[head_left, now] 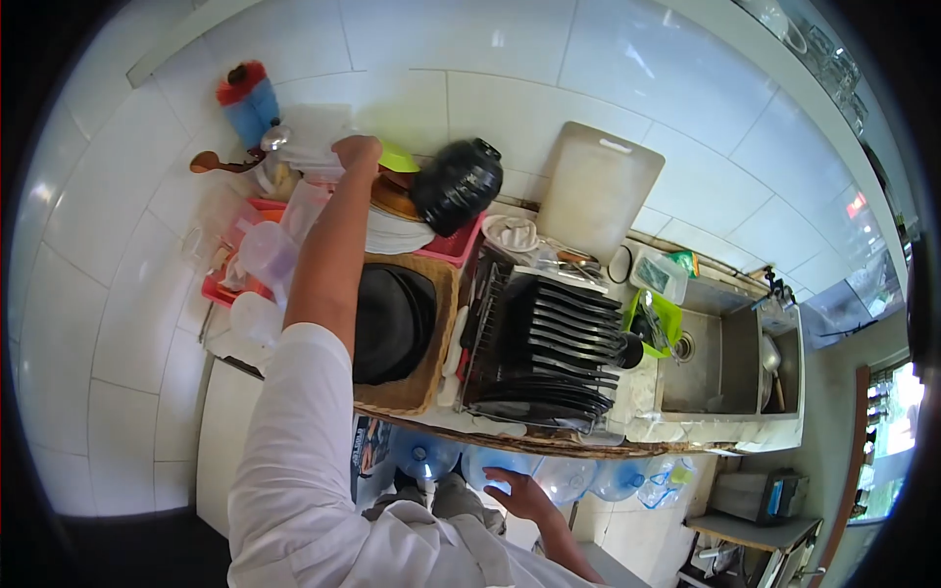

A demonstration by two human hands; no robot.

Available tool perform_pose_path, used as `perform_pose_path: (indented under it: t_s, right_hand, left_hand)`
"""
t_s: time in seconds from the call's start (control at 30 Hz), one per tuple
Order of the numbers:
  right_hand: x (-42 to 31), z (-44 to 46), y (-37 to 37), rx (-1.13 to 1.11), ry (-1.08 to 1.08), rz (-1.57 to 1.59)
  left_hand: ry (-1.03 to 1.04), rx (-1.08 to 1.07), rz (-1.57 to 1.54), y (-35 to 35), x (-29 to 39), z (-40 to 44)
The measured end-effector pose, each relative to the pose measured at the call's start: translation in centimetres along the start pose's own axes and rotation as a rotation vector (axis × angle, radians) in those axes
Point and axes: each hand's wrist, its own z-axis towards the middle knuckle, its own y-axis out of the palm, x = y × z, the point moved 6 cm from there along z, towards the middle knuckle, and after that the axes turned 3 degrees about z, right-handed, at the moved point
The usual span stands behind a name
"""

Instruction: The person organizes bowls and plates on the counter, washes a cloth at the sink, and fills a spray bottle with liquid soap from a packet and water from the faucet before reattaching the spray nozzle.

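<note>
My left hand (358, 151) reaches to the back of the counter, its fingers closed; what they grip, if anything, is hidden. A lime-green dish (397, 157) shows right beside it, and clear plastic containers (312, 147) lie on its other side. Just right of the hand are a brown plate (392, 199) over stacked white plates (397, 235) and a glossy black pot-like vessel (459, 186), tilted against the stack. Below my forearm, black plates (392, 323) fill a wicker basket (443, 294). My right hand (520, 493) hangs low before the counter edge, empty, fingers apart.
A rack of black plates (564, 343) occupies the counter's middle. A cutting board (601, 191) leans on the tiled wall. Farther right are a green utensil basket (667, 318) and a steel sink (701, 377). Large water bottles (567, 478) stand below the counter.
</note>
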Motion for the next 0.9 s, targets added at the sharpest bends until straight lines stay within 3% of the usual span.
perform_pose_path:
  t_s: [0.1,0.3,0.43,0.5,0.53,0.63,0.7,0.9]
  right_hand:
    - [0.3,0.0,-0.5,0.029,0.020,0.008]
    - [0.9,1.0,-1.0,0.073,-0.004,0.048]
    - [0.5,1.7,-1.2,0.072,-0.043,0.034]
    - [0.4,1.9,-1.4,0.082,-0.019,0.062]
    - [0.3,1.9,-1.5,0.083,-0.019,0.060]
    - [0.3,1.8,-1.6,0.096,0.006,0.076]
    - [0.2,1.7,-1.6,0.096,0.006,0.049]
    - [0.7,1.3,-0.5,0.117,-0.007,0.034]
  left_hand:
    - [0.354,0.156,0.185,-2.1,2.9,-3.7]
    - [0.583,0.138,0.349,-2.1,2.6,-3.3]
    - [0.523,0.162,0.315,-2.5,0.8,-1.8]
    - [0.284,0.023,0.108,-2.8,-1.2,-2.3]
    - [0.283,0.023,0.106,-3.3,-1.2,-3.3]
    - [0.229,-0.013,0.247,-3.8,-2.0,-3.5]
    - [0.311,-0.034,0.635,-3.0,-2.9,-0.6]
    - [0.350,-0.040,0.904,-2.0,-4.6,2.8]
